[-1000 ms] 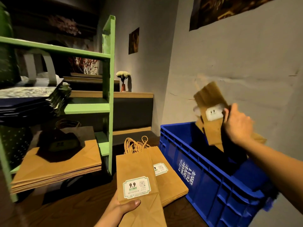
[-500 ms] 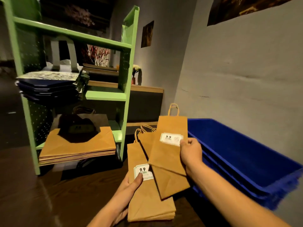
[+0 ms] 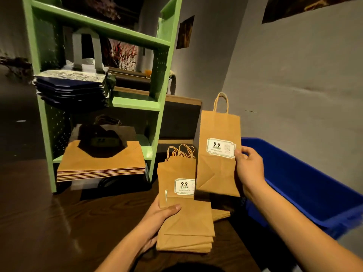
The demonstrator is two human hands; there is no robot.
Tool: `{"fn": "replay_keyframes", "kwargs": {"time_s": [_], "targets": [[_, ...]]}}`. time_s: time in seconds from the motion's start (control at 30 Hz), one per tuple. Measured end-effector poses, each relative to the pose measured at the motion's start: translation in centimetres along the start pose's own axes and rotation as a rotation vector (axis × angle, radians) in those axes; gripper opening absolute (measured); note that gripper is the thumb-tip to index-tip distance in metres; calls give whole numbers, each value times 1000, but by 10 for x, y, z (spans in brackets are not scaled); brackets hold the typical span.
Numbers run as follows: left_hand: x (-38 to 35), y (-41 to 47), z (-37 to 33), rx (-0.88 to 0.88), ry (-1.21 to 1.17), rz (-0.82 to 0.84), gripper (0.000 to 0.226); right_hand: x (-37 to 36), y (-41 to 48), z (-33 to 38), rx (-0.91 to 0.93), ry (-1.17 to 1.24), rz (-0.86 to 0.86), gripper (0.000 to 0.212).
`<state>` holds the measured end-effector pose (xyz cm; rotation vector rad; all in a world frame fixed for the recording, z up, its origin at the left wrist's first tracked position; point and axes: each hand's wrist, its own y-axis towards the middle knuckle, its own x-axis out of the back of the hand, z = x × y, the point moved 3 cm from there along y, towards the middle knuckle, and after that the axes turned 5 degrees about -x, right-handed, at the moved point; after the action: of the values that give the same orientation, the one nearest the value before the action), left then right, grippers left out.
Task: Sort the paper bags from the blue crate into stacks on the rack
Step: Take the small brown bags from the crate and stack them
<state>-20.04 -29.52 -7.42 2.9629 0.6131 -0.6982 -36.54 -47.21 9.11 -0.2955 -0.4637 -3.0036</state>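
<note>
Just left of the right hand (image 3: 249, 165), a single paper bag (image 3: 218, 163) hung upright in the air, its twisted handle (image 3: 221, 103) on top and its white 9.9 label (image 3: 221, 148) facing the camera. The thumb and fingers of that hand pinched the bag's right edge beside the label.

Below and to the left, the left hand (image 3: 157, 218) gripped a bundle of bags (image 3: 186, 222) of the same kind from its left side, with the thumb laid across the top one. The single bag overlapped the bundle's upper right corner.

Right of the right hand, behind its forearm, sat the blue crate (image 3: 304, 183). Beyond the left hand stood the green rack (image 3: 155, 122). It held a stack of larger brown bags (image 3: 102, 161) on its lowest shelf and a stack of dark blue bags (image 3: 72, 89) on the shelf above. Under both hands lay the dark wooden table (image 3: 49, 222).
</note>
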Motion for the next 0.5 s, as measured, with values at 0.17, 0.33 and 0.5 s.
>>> {"fn": "replay_keyframes", "kwargs": {"time_s": [0.17,0.33,0.5], "targets": [[-8,-6,-3,-77,-45,14,65,-17,-33,-48,1,-244,137,8],[-16,-17,-15,-186,-25,37,106,-52,-83,-83,-60,-196,362,38],[-14,-23,-27,-355,259,52,89,-47,-102,-85,81,-54,316,62]]}}
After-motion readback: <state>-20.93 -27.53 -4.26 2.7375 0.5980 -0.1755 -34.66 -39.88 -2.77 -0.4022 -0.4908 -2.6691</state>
